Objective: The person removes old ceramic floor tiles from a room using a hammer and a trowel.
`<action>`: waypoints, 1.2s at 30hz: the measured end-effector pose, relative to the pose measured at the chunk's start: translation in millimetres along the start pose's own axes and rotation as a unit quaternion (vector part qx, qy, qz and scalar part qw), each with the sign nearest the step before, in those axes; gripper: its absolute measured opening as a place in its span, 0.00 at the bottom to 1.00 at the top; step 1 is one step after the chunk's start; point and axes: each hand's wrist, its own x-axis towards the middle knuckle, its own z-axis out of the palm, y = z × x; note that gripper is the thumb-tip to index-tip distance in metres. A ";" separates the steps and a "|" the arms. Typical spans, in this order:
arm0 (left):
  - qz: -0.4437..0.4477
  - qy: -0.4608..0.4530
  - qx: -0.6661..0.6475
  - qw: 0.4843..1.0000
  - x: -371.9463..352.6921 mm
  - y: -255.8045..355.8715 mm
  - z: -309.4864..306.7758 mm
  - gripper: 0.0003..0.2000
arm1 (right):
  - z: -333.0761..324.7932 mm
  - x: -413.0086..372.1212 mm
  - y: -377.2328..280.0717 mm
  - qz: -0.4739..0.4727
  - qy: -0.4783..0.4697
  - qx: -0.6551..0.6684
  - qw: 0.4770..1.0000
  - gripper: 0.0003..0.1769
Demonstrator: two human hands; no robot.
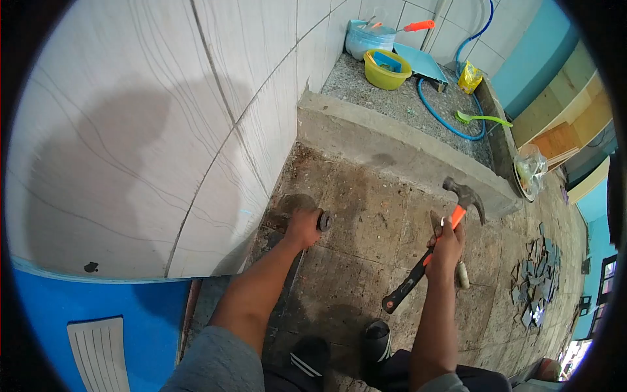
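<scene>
My left hand [304, 227] is closed around a short dark tool with a round metal end [325, 221], low over the dirty floor beside the tiled wall. My right hand [447, 248] grips a claw hammer [460, 209] by its orange and black handle. The metal head points up and away from me, and the handle's end hangs down to the left. Just right of my right wrist, a small pale cylindrical object [463, 275] lies on the floor. What the left-hand tool's lower end touches is hidden by the hand.
A concrete curb [392, 140] crosses ahead, with a yellow-green basin [387, 70], a light-blue bucket [369, 39], a dustpan [421, 63], a blue hose [434, 116] and a green brush [483, 119] beyond. Broken tile pieces [537, 277] are heaped at right.
</scene>
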 end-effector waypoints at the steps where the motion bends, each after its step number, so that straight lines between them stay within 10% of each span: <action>1: -0.005 -0.022 -0.012 1.000 2.1 1.8 -5.8 0.14 | -1.7 -9.6 -1.8 0.011 0.026 0.015 0.999 0.13; 7: -0.029 -0.055 -0.004 0.998 3.2 0.6 -13.1 0.22 | 16.8 -54.6 56.7 -0.046 0.120 0.049 0.991 0.17; 9: -0.038 -0.055 0.020 0.998 3.8 2.5 -13.9 0.24 | 57.1 -80.2 121.7 -0.090 0.126 -0.120 0.981 0.18; 13: 0.027 -0.140 0.106 0.984 1.2 3.4 -15.5 0.25 | 104.4 -118.5 145.6 0.012 -0.166 -0.264 0.950 0.18; 17: -0.008 -0.127 0.106 0.986 -0.5 -1.5 0.0 0.26 | 76.8 -91.1 136.8 0.115 -0.176 -0.080 0.974 0.15; 25: 0.034 -0.117 0.062 0.991 11.8 3.9 -23.6 0.17 | 50.2 -95.5 146.8 -0.005 0.147 0.045 0.988 0.18; 27: 0.032 -0.087 0.072 0.993 14.8 3.6 -17.6 0.14 | 78.2 -122.8 208.2 -0.050 0.066 -0.338 0.938 0.20; 29: 0.034 -0.060 0.089 0.994 12.8 2.3 -14.5 0.13 | 92.4 -132.6 188.3 0.092 -0.154 -0.173 0.968 0.20; 36: 0.033 -0.068 0.083 0.994 14.3 3.1 -21.8 0.16 | 29.9 -72.9 126.9 0.099 -0.016 -0.023 0.995 0.18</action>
